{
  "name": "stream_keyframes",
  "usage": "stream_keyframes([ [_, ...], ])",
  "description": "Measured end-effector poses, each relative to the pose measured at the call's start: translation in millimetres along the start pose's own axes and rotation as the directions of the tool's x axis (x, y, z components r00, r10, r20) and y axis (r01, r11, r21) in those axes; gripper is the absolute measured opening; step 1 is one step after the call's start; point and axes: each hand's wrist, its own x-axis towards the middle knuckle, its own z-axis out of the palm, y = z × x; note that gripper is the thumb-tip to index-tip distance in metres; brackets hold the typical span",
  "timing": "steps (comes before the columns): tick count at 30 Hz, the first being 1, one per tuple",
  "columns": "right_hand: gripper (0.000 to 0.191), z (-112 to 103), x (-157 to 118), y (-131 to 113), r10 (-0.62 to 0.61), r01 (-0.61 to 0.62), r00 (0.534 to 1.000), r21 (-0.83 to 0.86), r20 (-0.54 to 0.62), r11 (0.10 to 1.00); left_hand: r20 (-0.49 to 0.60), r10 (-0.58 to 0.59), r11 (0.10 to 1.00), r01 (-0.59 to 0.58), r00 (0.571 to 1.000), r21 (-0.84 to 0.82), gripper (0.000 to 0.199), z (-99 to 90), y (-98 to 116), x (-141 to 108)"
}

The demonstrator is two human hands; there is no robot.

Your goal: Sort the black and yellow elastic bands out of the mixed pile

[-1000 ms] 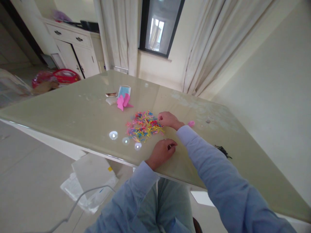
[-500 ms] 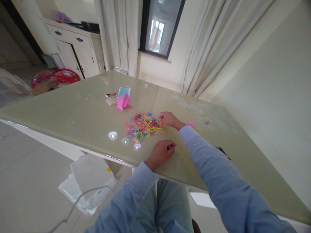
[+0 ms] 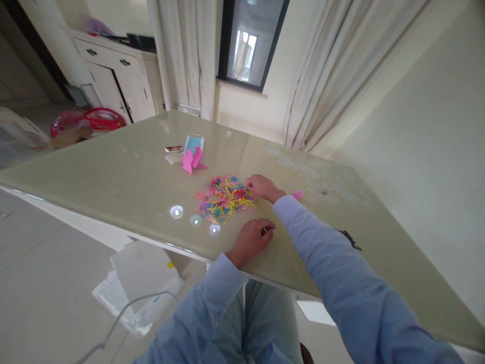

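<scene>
A loose pile of small coloured rubber bands (image 3: 223, 202), yellow, red, blue and pink, lies on the glossy table (image 3: 113, 177). At the pile's right edge is my right hand (image 3: 261, 187), its fingers closed together against the bands; whatever is between the fingertips is hidden. My left hand (image 3: 252, 240) rests on the table nearer to me, just below the pile. Its fingers are curled with thumb and forefinger together, and a tiny pale spot shows by them, too small to name.
Beyond the pile lie a pink folded paper piece (image 3: 192, 160), a blue face mask (image 3: 194, 143) and a small flat packet (image 3: 173, 149). To the right are a small pink item (image 3: 298, 194) and a black tangled item (image 3: 349, 238). The table's front edge runs below my wrists.
My right hand has shifted slightly left and its fingers have closed further at the pile's edge. The left hand stays in place.
</scene>
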Motion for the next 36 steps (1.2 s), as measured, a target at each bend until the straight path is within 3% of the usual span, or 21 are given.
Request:
stream_keyframes([
  [6,0.027,6.3,-3.2,3.0,-0.004,0.005,0.999,0.026,-0.048,1.0,0.007,0.002,1.0,-0.002,1.0,-0.007,0.025,-1.8,1.5,0.6],
  [13,0.019,2.1,-22.8,9.7,0.019,0.009,0.973,0.123,-0.229,0.992,0.012,-0.001,1.0,0.001,1.0,0.003,0.024,-2.0,1.9,0.3],
  [17,0.01,2.0,-42.1,14.6,0.074,0.052,0.931,0.331,-0.357,0.942,-0.001,0.003,1.0,-0.003,1.0,0.019,0.023,-1.6,0.6,0.9],
  [20,0.006,3.4,-61.3,17.7,0.15,0.116,0.911,0.588,-0.384,0.8,-0.008,0.005,1.0,-0.005,1.0,0.028,0.022,-2.1,0.4,1.6],
  [24,0.014,4.9,-94.6,22.7,0.251,0.132,0.914,0.819,-0.318,0.559,0.004,-0.006,1.0,0.006,1.0,0.026,0.021,-3.2,0.4,1.4],
  [30,0.024,8.8,-161.5,39.3,0.379,0.128,0.893,0.943,-0.245,0.306,0.002,0.004,1.0,-0.004,1.0,0.027,0.021,-3.8,-0.4,-0.4],
  [36,0.019,19.7,-233.3,49.8,0.563,0.145,0.808,0.985,-0.174,0.097,0.015,0.021,0.998,-0.022,1.0,0.056,0.023,-6.5,-0.6,-1.4],
])
